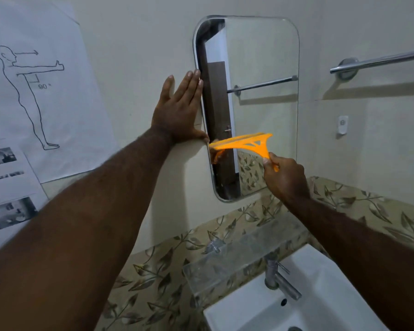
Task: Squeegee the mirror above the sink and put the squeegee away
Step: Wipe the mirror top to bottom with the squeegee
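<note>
A rounded rectangular mirror (263, 56) hangs on the wall above a white sink (320, 292). My right hand (285, 177) grips the handle of an orange squeegee (246, 144), whose blade lies across the lower left part of the glass, roughly level. My left hand (179, 108) rests flat on the wall with fingers spread, against the mirror's left edge, thumb beside the squeegee's left end.
A clear glass shelf (237, 256) juts from the leaf-patterned tile band below the mirror. A metal tap (277, 278) stands on the sink. A towel bar (380, 60) runs along the right wall. Paper posters (34, 91) cover the left wall.
</note>
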